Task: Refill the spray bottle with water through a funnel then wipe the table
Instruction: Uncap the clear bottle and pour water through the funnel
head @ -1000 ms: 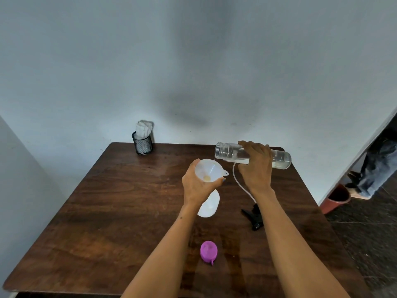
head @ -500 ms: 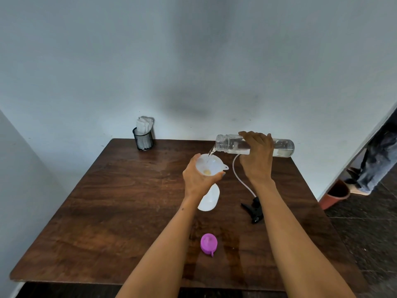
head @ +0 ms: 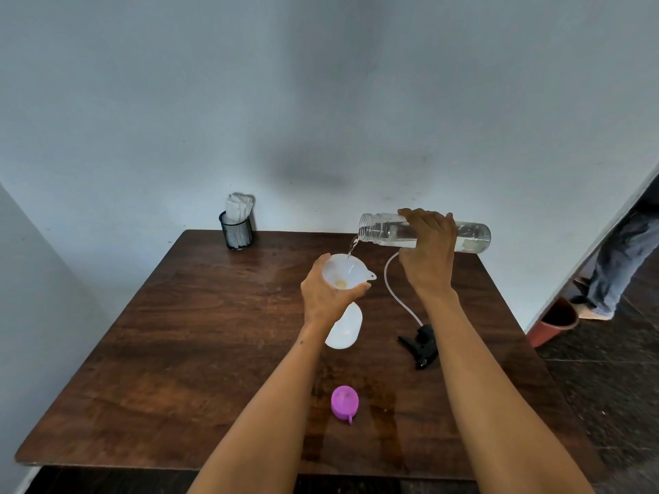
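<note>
Compared with a second ago, the clear jar (head: 474, 236) is tipped further and a thin stream of water (head: 351, 252) now falls from its mouth into the funnel (head: 344, 270); half a second ago the pour had just begun. The right hand (head: 428, 244) wraps closed around the jar's middle, at about 1 o'clock from table centre, hiding that part of it. The left hand (head: 326, 294) curls its fingers around the funnel's rim from the 9 o'clock side, covering the neck of the white bottle (head: 344, 328) beneath, so the joint of spout and neck cannot be seen. The bottle is translucent, rounded plastic. At 3 o'clock from it lies the black trigger head (head: 420, 345), its pale tube (head: 390, 285) curving away, partly behind the right forearm. A purple cap (head: 344, 402) lies at 6 o'clock on the dark, grained wooden table (head: 178, 351). A black mesh cup (head: 237, 233) of white cloths stands at 11 o'clock.
</note>
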